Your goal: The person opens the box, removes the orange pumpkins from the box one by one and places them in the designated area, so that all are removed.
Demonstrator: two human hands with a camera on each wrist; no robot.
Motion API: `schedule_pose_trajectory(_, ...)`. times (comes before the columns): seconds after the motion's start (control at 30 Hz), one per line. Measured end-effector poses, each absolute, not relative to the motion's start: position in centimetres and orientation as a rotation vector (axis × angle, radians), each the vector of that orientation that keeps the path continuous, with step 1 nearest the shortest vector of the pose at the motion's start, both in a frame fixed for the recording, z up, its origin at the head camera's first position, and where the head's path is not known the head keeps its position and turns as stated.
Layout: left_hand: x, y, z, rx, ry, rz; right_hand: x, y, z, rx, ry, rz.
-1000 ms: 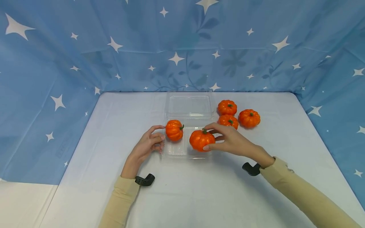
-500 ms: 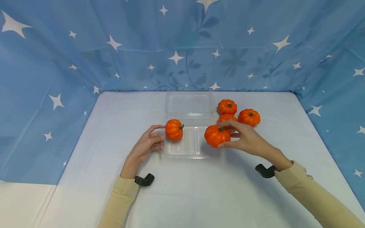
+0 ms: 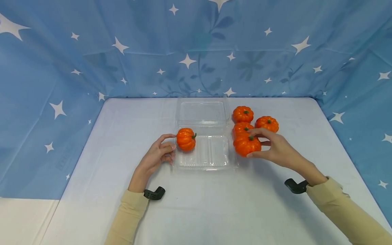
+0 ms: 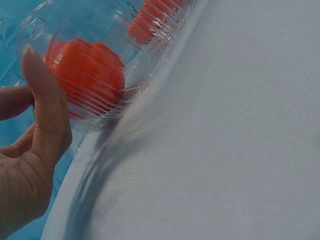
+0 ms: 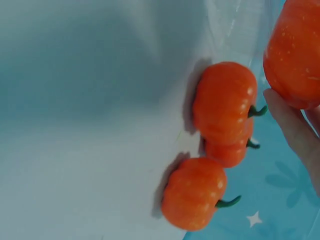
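Note:
My right hand point(image 3: 278, 148) holds an orange toy pumpkin point(image 3: 246, 145) between thumb and fingers, above the right edge of the clear plastic clamshell box point(image 3: 211, 167). In the right wrist view the held pumpkin point(image 5: 295, 55) shows at the upper right. Another pumpkin point(image 3: 185, 140) lies on its side in the left part of the box, its stem pointing right. My left hand point(image 3: 156, 153) rests against the box's left side, thumb and index finger apart and loosely bent. Through the clear wall, the left wrist view shows the pumpkin point(image 4: 90, 72) beside that hand point(image 4: 40, 135).
Behind the base the clear lid point(image 3: 202, 111) lies folded open. Right of the box sit three more pumpkins: one at the back point(image 3: 243, 114), one at the right point(image 3: 267, 124), and one point(image 3: 242, 128) partly hidden by the held pumpkin. A starry blue curtain point(image 3: 137, 68) borders the white table.
My right hand has carried its pumpkin to the right, from over the right part of the box to its right edge. My left hand and the pumpkin in the box stay put.

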State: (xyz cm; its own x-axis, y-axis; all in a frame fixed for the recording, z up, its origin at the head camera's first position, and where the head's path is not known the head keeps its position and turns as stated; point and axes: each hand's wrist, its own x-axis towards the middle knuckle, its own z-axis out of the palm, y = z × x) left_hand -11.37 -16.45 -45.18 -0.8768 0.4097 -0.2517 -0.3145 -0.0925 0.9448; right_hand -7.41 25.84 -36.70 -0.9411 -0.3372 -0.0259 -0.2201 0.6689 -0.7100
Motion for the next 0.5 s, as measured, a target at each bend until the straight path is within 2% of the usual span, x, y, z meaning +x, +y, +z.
schedule_pose_trajectory(0.5,-11.3,-16.5,-45.2,0.101,1.701,2.019,-6.7,28.9,-38.7,-0.363,2.888,-0.998)
